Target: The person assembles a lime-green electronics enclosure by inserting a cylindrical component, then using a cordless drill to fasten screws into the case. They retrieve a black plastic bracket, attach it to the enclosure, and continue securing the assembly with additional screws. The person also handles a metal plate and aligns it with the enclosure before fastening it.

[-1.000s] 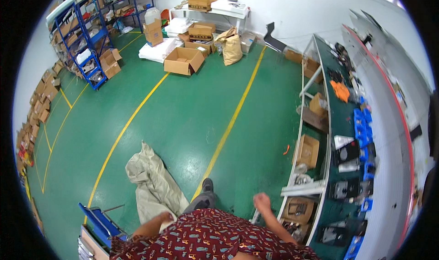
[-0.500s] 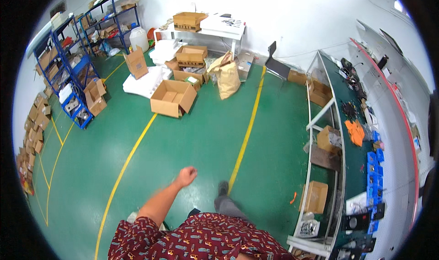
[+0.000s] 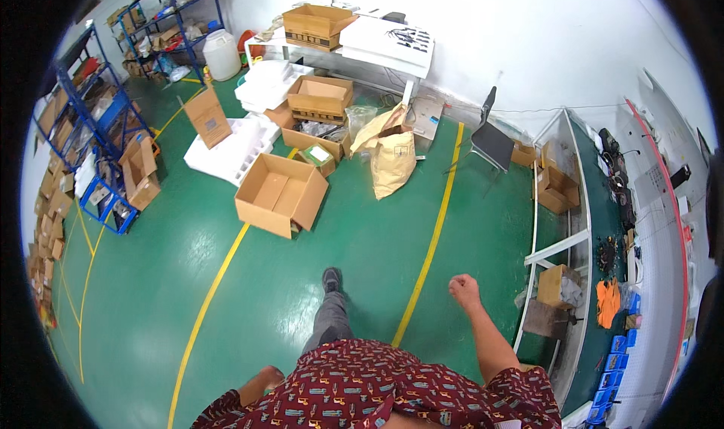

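Right of the open cardboard box (image 3: 260, 215) and nearer the wearer, the fingers (image 3: 457, 283) of the right hand (image 3: 465, 289) are curled in loosely on nothing visible; behind them a bare forearm (image 3: 490, 338) extends forward over the green floor (image 3: 377, 240). Well on the wearer's side of the box, the left hand (image 3: 265, 378) hangs back beside the patterned shirt (image 3: 339, 384), too blurred to tell how its fingers are set. Half a second ago the left was the one forward and the right was out of sight — now that is reversed, and the box shows larger, with one shoe (image 3: 332, 279) on its near side. That reads as walking, not handling: neither hand touches the box. Right of the box stands a brown paper sack (image 3: 394, 171) — also untouched — and well off to the box's right runs a green worktop (image 3: 589, 165).
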The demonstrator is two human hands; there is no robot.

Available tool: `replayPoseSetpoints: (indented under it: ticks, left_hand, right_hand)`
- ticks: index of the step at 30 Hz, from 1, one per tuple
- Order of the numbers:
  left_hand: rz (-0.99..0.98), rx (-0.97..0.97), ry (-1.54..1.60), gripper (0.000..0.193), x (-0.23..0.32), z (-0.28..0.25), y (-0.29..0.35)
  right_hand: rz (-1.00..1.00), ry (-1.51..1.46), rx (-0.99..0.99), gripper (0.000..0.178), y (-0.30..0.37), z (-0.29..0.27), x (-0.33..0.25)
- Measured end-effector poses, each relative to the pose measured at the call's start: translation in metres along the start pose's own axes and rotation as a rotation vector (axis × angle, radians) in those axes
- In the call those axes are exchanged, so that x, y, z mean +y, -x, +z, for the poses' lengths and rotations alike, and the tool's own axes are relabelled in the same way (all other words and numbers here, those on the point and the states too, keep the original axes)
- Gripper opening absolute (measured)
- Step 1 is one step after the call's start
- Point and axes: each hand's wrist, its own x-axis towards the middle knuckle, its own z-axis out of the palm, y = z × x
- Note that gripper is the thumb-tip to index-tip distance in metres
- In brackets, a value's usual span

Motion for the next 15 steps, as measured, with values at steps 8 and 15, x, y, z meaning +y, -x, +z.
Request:
replayPoseSetpoints:
  ticks: [8, 15]
  left_hand:
    - [0.083, 0.633, -0.104, 0.036, 0.089, -0.476, -0.235]
    - [0.420, 0.846, 0.626, 0.028, 0.278, -0.835, -0.309]
  right_hand:
    - [0.241, 0.647, -0.353, 0.024, -0.034, 0.041, 0.052]
    - [0.471, 0.696, -0.440, 0.025, -0.110, 0.062, 0.018]
